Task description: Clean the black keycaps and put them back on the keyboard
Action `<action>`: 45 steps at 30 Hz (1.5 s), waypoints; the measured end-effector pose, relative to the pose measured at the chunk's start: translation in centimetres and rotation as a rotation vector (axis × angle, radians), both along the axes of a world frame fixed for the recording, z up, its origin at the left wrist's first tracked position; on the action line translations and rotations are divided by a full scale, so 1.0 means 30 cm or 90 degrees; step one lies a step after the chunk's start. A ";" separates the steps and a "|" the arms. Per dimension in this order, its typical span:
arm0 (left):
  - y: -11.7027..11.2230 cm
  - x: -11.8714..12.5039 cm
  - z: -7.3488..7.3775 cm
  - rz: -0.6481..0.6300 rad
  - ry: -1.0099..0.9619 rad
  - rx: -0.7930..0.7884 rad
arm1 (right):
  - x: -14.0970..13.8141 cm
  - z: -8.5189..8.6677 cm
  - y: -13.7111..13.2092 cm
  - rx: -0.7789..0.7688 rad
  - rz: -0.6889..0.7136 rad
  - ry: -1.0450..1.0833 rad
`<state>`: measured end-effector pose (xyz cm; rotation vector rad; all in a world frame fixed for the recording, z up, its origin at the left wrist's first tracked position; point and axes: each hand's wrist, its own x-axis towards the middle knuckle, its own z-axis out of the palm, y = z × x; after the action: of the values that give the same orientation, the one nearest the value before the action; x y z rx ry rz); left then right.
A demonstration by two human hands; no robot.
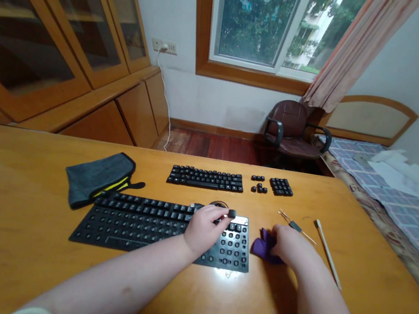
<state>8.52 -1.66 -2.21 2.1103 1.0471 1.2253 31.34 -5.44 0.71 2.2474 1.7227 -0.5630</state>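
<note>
A black keyboard [142, 223] lies on the wooden table [18, 243]; only its top rows still carry keycaps, while the lower rows and the right side show bare switches. My left hand [205, 228] rests over its right part, fingers pinched on a black keycap [231, 214] at the top edge. To the right of the keyboard, my right hand [291, 246] is closed on a purple cloth [263, 245] lying on the table. Removed keycaps are laid out in keyboard order behind the keyboard [206, 178], with smaller groups to their right [280, 186].
A grey pouch with yellow trim [99, 179] lies left of the keyboard. A thin metal tool [296, 226] and a pale stick [328, 253] lie at the right. Behind the table stand a dark office chair [294, 131], a wooden cabinet [51, 45] and a bed [399, 199].
</note>
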 end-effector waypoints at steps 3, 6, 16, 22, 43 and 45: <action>-0.001 -0.001 0.007 0.001 -0.008 0.004 | -0.007 0.015 0.008 -0.004 -0.022 0.018; -0.002 -0.001 0.006 -0.012 -0.012 0.014 | -0.014 0.062 -0.005 0.134 -0.051 0.089; -0.010 0.005 0.009 -0.093 -0.015 0.027 | -0.227 0.016 -0.030 0.459 -0.088 0.767; -0.009 0.011 0.009 -0.109 -0.057 0.028 | -0.221 -0.050 -0.019 0.493 -0.245 0.876; 0.002 0.008 0.006 -0.221 -0.024 -0.014 | -0.220 -0.061 -0.011 0.494 -0.051 0.832; 0.001 0.011 0.010 -0.230 -0.043 -0.015 | -0.220 -0.060 -0.011 0.501 -0.057 0.833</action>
<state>8.84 -1.63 -1.92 2.1071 0.6112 1.0907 24.73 -5.77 -1.10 2.6113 2.7524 -1.9961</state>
